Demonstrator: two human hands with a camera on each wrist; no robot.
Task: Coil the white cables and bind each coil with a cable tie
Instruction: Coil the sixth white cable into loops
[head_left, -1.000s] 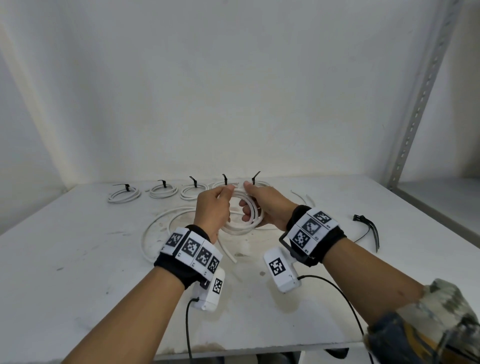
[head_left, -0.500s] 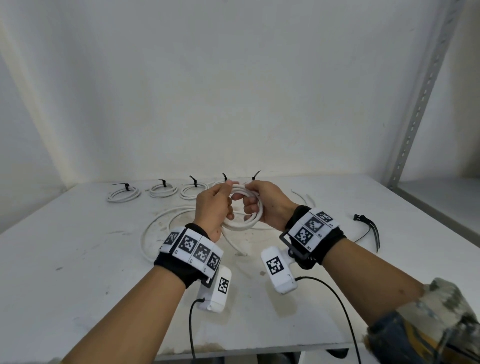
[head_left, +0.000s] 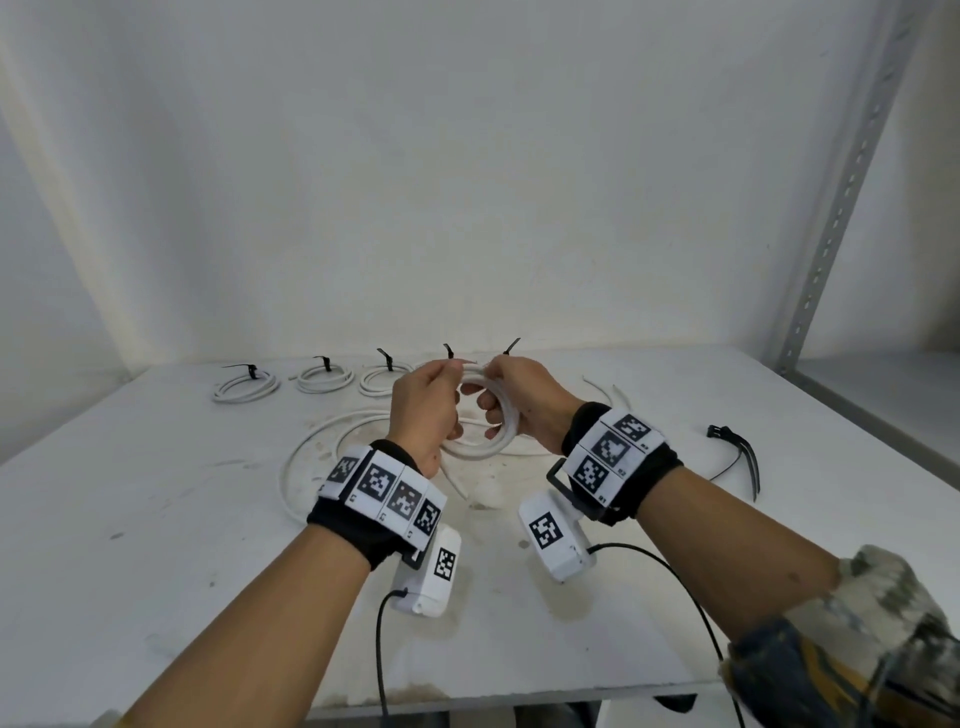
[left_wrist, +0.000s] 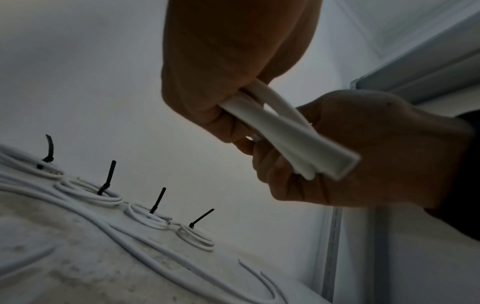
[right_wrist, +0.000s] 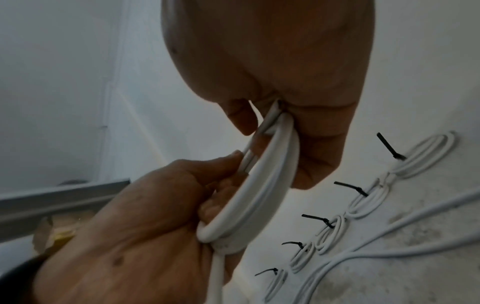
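A white cable coil (head_left: 493, 421) hangs in the air between both hands, above the middle of the table. My left hand (head_left: 434, 400) pinches its top left with thumb and fingers. The fingers of my right hand (head_left: 511, 397) curl through the loops from the right. From the left wrist, the left hand (left_wrist: 228, 86) and right hand (left_wrist: 363, 156) clamp the bunched strands of the coil (left_wrist: 288, 135). From the right wrist, the coil (right_wrist: 262, 185) runs from the right hand (right_wrist: 285, 86) down into the left hand (right_wrist: 161, 226). A tail drops below it.
Several bound coils with black ties line the back of the table (head_left: 156, 519), the leftmost bound coil (head_left: 244, 387) among them. A loose white cable (head_left: 311, 447) loops under my hands. Spare black cable ties (head_left: 740, 449) lie at the right. A metal shelf upright (head_left: 831, 218) rises at the right.
Both hands keep hold of the coil. The left hand has closed in toward the right one, and the loops sit tighter together.
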